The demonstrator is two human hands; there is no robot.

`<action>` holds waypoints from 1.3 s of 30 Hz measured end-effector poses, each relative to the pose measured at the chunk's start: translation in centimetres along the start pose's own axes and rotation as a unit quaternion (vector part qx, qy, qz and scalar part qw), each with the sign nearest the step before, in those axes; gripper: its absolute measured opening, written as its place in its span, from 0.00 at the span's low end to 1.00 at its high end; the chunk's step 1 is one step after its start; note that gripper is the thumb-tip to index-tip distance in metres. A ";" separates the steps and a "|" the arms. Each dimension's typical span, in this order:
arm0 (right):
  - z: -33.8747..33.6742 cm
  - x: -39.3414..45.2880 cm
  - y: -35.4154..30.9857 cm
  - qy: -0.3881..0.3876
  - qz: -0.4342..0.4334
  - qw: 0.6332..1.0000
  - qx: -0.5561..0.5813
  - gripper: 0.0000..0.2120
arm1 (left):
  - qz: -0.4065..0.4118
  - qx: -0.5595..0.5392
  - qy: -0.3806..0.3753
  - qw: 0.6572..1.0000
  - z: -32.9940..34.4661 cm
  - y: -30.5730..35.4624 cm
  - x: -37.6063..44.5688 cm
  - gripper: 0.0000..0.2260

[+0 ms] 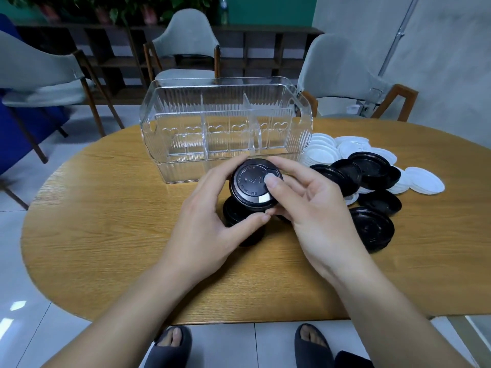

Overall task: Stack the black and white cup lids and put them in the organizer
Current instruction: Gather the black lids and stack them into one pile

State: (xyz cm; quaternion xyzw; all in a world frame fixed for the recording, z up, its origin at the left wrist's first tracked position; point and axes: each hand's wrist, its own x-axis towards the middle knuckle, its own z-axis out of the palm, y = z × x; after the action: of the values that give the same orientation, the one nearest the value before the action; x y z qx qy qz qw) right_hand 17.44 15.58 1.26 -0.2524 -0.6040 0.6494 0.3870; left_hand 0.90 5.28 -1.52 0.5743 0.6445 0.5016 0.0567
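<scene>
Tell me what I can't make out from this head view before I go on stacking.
- How many lids the black stack holds: both hands, left hand and right hand, cover its sides.
- Embossed lettering on its top lid: too small and blurred to read.
- Count of white lids: they overlap and sit partly behind the loose black lids and the organizer.

A single wide-angle head camera looked forward and steeply down from close above the near edge of the table, taking in both forearms, the far edge and chairs beyond.
</scene>
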 end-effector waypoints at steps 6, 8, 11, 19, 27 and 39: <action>-1.0 0.1 0.7 -0.042 -0.051 0.991 -0.113 0.29 | 0.013 -0.002 0.026 1.000 -0.1 -0.6 -0.1 0.25; -1.2 0.2 0.9 -0.060 -0.063 0.988 -0.128 0.31 | 0.012 0.008 0.027 1.000 -0.2 -0.7 -0.1 0.24; -1.3 0.2 0.9 -0.071 -0.087 0.976 -0.186 0.33 | 0.011 0.018 0.027 0.999 -0.5 -0.9 -0.1 0.25; -2.0 1.4 0.7 -0.022 -0.084 0.951 -0.296 0.25 | -0.076 -0.025 -0.071 0.994 -0.8 -2.3 -0.9 0.50; -1.3 0.8 1.2 -0.074 -0.079 0.912 -0.397 0.29 | -0.100 0.004 -0.099 0.990 0.0 -3.1 -1.1 0.56; -1.6 0.4 1.8 -0.120 -0.092 0.889 -0.433 0.31 | -0.108 0.016 -0.107 0.988 0.2 -3.0 -1.2 0.54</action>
State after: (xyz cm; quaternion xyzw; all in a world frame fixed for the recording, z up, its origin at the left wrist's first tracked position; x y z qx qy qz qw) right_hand 18.09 16.91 -0.70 -0.2584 -0.8876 0.3104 0.2213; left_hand -0.59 4.98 -4.36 0.5524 0.7010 0.4176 0.1704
